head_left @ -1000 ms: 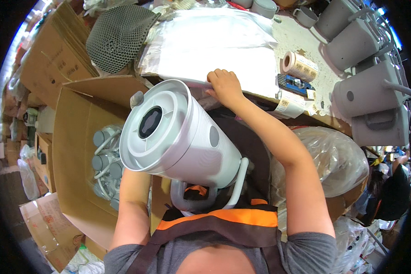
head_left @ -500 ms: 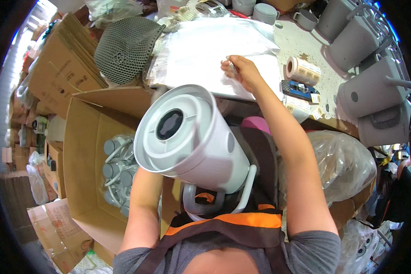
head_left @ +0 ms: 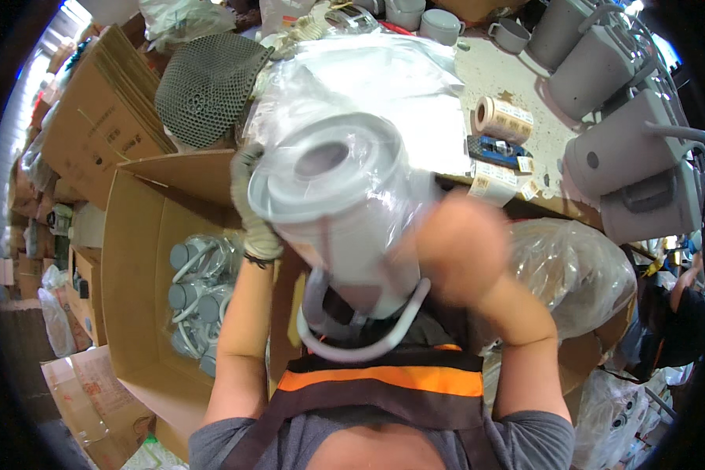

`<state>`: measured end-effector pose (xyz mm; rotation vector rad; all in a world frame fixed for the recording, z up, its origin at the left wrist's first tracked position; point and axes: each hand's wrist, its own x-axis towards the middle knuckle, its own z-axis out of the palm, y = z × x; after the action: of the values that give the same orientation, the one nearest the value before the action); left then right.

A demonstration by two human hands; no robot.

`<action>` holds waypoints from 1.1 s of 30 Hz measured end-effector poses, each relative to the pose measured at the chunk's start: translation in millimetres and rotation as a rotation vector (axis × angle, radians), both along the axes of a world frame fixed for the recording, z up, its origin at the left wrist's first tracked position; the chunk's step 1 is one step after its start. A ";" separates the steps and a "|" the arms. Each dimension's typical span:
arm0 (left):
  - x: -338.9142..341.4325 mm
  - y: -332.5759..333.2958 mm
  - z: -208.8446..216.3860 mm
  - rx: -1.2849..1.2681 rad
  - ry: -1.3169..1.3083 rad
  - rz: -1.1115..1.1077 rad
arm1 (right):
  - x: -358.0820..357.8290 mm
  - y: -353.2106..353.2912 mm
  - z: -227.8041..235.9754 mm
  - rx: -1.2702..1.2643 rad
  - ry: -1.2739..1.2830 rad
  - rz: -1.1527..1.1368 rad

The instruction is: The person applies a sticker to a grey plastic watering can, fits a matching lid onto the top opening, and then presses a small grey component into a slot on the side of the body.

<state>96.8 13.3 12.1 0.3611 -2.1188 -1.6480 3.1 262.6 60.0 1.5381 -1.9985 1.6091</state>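
Note:
A large pale grey jug (head_left: 345, 251) with a looped handle (head_left: 368, 350) is tilted in front of my chest, its round base turned up and away from me. Clear plastic film, apparently a bag (head_left: 403, 184), lies over the base and down its side. My left hand (head_left: 256, 211), in a knitted glove, grips the jug at its left, below the rim of the base. My bare right hand (head_left: 462, 247) is beside the jug's right side, by the film; motion smears its fingers.
Flat clear bags (head_left: 368, 78) lie stacked on the table ahead. A label roll (head_left: 505, 120) and more grey jugs (head_left: 623, 149) stand to the right. At left, an open carton (head_left: 145, 282) contains bagged grey-lidded items (head_left: 200, 294). A person (head_left: 685, 309) is at the far right.
My right hand has come back from the bag stack to the jug's right side, and clear film now covers the jug. The jug's base has swung up and rightward; my gloved left hand now shows.

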 end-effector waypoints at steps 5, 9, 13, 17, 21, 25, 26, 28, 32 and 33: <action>44.1 43.8 -99.0 -0.519 -0.448 0.037 | 54.5 -2.7 -83.8 0.336 0.176 0.436; 99.7 56.4 -102.4 -0.573 -0.725 -0.070 | 45.5 63.9 -132.6 0.318 -0.617 -0.334; 125.9 65.5 -31.5 -0.850 -0.793 -0.284 | 52.1 84.0 -191.2 0.297 -0.780 -0.507; 116.2 101.4 46.4 -1.083 0.007 -0.561 | 67.1 55.0 -170.8 0.225 -0.895 -0.603; 76.7 170.1 15.9 -1.423 -0.047 -1.200 | 71.1 32.0 -186.6 0.000 -0.774 -0.626; 26.0 219.9 84.3 -1.426 0.108 -1.038 | 77.9 124.2 -120.7 -0.361 -0.966 -0.446; 19.2 224.7 102.2 -1.430 0.219 -0.952 | 84.2 162.7 -89.6 -0.509 -0.979 -0.357; 5.1 230.7 132.2 -1.406 0.395 -0.747 | 80.8 225.3 -82.5 -0.491 -0.692 -0.600; -18.2 237.7 131.1 -1.171 0.547 -0.619 | 50.0 300.6 -199.2 -0.409 -0.879 -1.122; -23.6 239.3 123.2 -1.111 0.554 -0.703 | 56.8 315.2 -252.6 -0.402 -1.215 -1.065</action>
<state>73.1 252.6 135.3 -1.1225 -2.3860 -0.4466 59.8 577.7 -192.6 -0.8386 -1.9521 2.2146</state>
